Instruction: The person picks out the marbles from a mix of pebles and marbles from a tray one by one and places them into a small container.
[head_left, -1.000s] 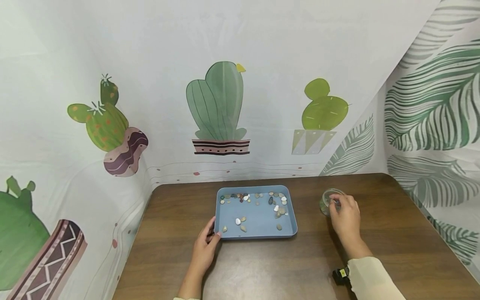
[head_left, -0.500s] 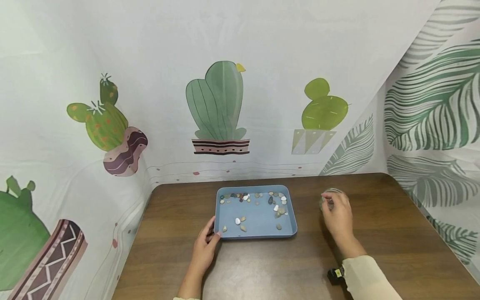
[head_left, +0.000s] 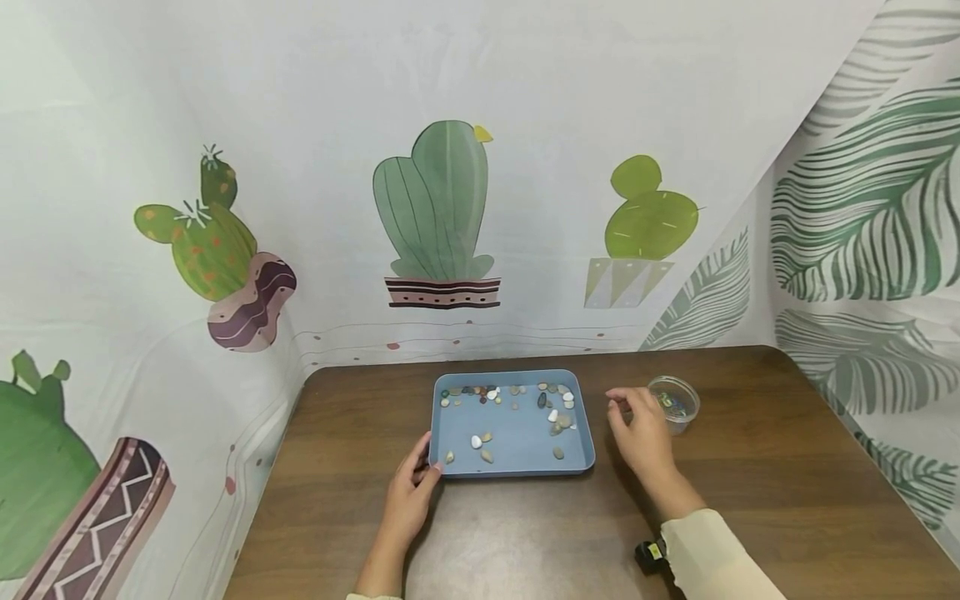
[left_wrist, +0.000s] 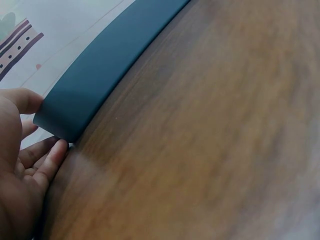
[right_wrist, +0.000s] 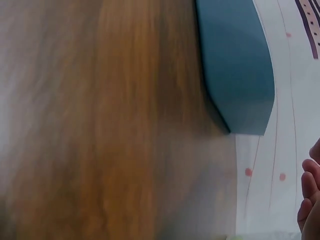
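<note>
A shallow blue tray with small pebbles in it sits on the table. My left hand holds its near left corner, thumb and fingers on either side of the wall, and the left wrist view shows the fingers against the tray wall. My right hand is in the air between the tray and a small clear round container of colourful bits. Its thumb and index finger are bent toward each other; anything between the tips is too small to make out. The right wrist view catches only part of this hand.
Pebbles lie along the tray's far edge and right side, with a white pebble and a few others toward the front left. The brown wooden table meets a cactus-print cloth behind. A small black device is at the right sleeve.
My right hand has come out of the clear container and moved left toward the tray, uncovering the container. My left hand and the tray have stayed in place.
</note>
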